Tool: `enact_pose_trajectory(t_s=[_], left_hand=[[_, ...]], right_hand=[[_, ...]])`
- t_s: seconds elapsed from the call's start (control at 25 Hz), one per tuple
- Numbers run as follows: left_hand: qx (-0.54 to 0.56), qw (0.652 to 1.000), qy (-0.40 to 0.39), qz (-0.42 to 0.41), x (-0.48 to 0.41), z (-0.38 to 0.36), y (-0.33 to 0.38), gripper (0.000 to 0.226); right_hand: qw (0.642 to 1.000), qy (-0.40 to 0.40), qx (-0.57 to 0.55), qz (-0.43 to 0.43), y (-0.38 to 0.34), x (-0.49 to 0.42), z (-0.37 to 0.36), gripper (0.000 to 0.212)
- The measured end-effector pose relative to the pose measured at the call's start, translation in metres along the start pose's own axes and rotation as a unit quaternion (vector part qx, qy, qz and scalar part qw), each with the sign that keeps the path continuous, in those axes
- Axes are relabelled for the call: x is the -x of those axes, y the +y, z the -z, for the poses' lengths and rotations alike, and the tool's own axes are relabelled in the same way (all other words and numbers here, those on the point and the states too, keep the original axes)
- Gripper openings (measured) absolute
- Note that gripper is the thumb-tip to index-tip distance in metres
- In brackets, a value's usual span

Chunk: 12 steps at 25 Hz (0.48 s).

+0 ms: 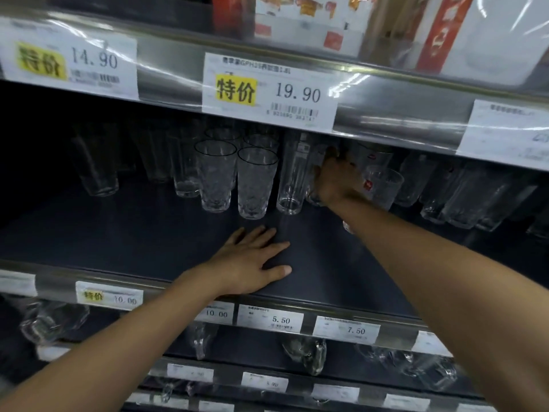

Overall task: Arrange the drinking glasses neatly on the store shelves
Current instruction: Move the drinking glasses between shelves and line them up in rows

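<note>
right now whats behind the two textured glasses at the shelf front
Behind the front pair of textured clear glass tumblers stand two more tumblers, only rims showing. Their bodies are covered; further back is too dark to tell.

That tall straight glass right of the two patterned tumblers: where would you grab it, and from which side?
Around its lower wall, coming from the front. The tall straight glass stands upright with its rim tucked under the upper shelf, so from above looks blocked; a patterned tumbler crowds its left and the right hand, gripping another glass, its right.
</note>
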<state>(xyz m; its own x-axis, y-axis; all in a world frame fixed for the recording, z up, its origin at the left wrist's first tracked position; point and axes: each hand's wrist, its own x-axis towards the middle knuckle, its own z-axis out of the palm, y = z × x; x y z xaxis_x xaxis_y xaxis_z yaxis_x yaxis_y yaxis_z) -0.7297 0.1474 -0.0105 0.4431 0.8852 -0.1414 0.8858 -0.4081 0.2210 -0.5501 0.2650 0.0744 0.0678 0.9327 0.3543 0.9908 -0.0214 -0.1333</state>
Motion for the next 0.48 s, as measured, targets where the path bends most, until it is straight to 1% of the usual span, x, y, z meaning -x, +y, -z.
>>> enact_pose_trajectory(t_s=[0.12,0.32,0.48], left_hand=[[0.01,1.0,0.002,-0.001,0.001,0.0,-0.002,0.065],[0.018,1.0,0.008,-0.006,0.003,-0.001,-0.002,0.064],[0.015,1.0,0.01,-0.008,0.004,0.001,-0.002,0.066]], right_hand=[[1.0,0.02,0.01,0.009,-0.001,0.003,0.007,0.049],[0.999,0.005,0.034,0.036,0.004,0.023,0.02,0.037],[0.997,0.011,0.043,0.07,0.012,0.044,0.027,0.031]])
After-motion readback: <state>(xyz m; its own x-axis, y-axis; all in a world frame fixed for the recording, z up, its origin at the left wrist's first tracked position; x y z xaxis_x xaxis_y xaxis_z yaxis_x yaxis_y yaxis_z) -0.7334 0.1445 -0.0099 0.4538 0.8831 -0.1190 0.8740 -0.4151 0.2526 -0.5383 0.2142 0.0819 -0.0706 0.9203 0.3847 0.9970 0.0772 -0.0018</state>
